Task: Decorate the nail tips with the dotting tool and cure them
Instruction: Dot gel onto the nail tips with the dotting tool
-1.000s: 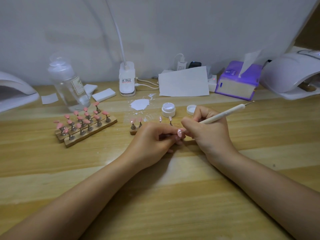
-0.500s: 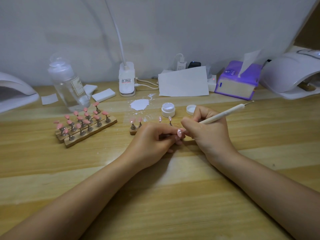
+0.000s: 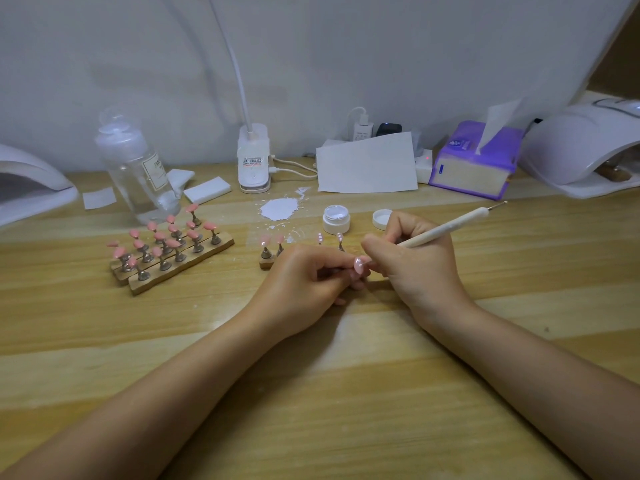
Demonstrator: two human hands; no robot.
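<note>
Nothing had visibly moved since the earlier frames: both hands stayed together at mid-table. The left hand (image 3: 304,278) pinched a pink nail tip (image 3: 359,264) on its stand, and the right hand (image 3: 412,261) gripped the dotting tool (image 3: 446,230) like a pen, its working end apparently at the tip, though hidden. Steady dots would call for braced hands and light touches. The tip sat between the two hands, just before the open gel pot (image 3: 336,219).
</note>
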